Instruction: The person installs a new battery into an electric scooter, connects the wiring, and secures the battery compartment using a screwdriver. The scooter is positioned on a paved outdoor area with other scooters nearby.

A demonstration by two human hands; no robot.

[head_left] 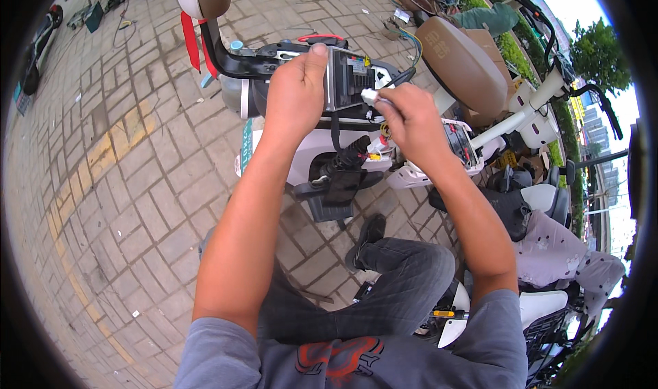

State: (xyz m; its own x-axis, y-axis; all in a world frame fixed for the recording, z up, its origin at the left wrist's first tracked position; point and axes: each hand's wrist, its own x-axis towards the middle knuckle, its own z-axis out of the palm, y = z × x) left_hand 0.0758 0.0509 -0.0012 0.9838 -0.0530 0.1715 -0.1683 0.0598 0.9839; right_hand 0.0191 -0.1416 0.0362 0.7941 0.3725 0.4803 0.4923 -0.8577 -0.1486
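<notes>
My left hand (301, 87) grips a flat metal controller box (340, 74) with a label and black sockets, at the rear of a partly opened electric scooter. Its thumb lies along the box's top edge, while the other fingers are mostly hidden. Just right of the box, my right hand (413, 118) pinches a white plug connector (370, 96) close to the sockets; I cannot tell whether it touches them. Below, loose wires with a yellow connector (375, 157) come out near the scooter's pale body panel (298, 159).
A tilted brown seat (462, 67) lies to the right, with the scooter's handlebar (603, 104) beyond. A black backrest bar (229, 61) with red ribbons rises at the upper left. Near my right elbow is a yellow-handled tool (449, 314). Other scooters stand at right on the brick paving.
</notes>
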